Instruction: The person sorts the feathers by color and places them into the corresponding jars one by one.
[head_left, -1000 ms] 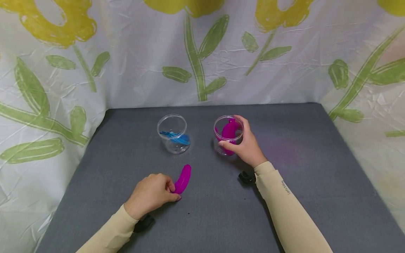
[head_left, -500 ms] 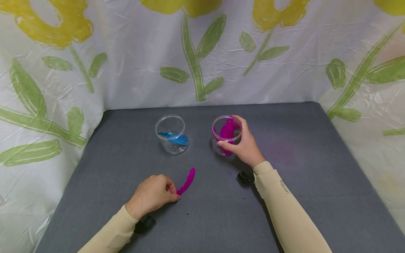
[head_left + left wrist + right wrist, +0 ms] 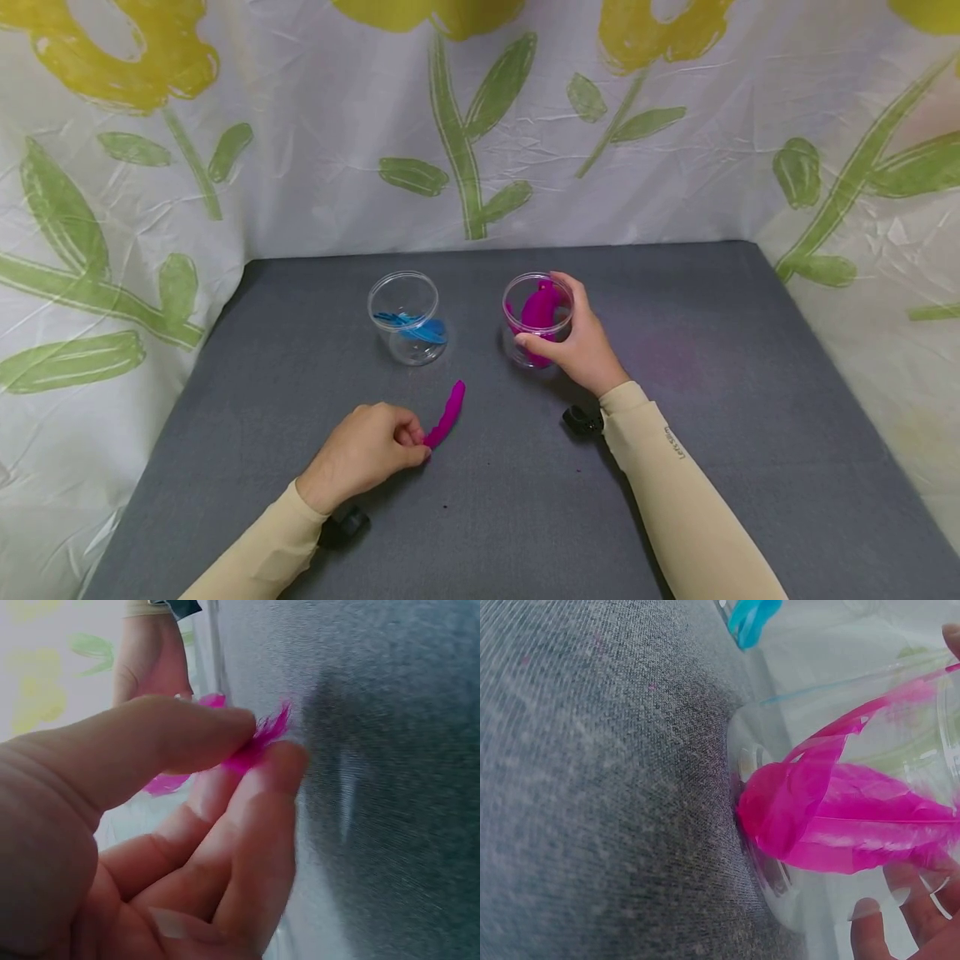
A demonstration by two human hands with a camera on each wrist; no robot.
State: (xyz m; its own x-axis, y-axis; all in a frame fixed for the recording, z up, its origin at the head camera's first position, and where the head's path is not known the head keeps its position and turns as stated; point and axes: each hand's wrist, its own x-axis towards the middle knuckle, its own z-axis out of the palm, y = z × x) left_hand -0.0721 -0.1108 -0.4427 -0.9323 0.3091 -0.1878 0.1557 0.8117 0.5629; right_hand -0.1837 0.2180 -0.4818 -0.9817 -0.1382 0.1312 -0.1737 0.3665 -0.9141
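Observation:
My left hand [image 3: 363,454] pinches a magenta feather [image 3: 450,412] by its lower end between thumb and fingertips, its far end pointing up and away over the table. In the left wrist view, downy barbs of the feather [image 3: 259,746] stick out past the thumb tip. On the right, my right hand [image 3: 581,342] grips a clear plastic cup [image 3: 507,293], thumb at the near side and fingers around the far side. Inside that cup stand magenta feathers [image 3: 855,832]. To its left is a second clear cup [image 3: 415,354] with blue feathers [image 3: 423,329] in it.
Both cups stand on a dark grey cloth-covered table [image 3: 510,517]. A white curtain [image 3: 322,150] with painted yellow flowers and green leaves hangs behind and at the sides. Tiny dark specks lie on the cloth, and a faint pinkish patch [image 3: 671,358] shows at right.
The feather in my left hand has turned from its broad side to nearly edge-on. That hand has risen slightly, away from me. The right hand stays on its cup.

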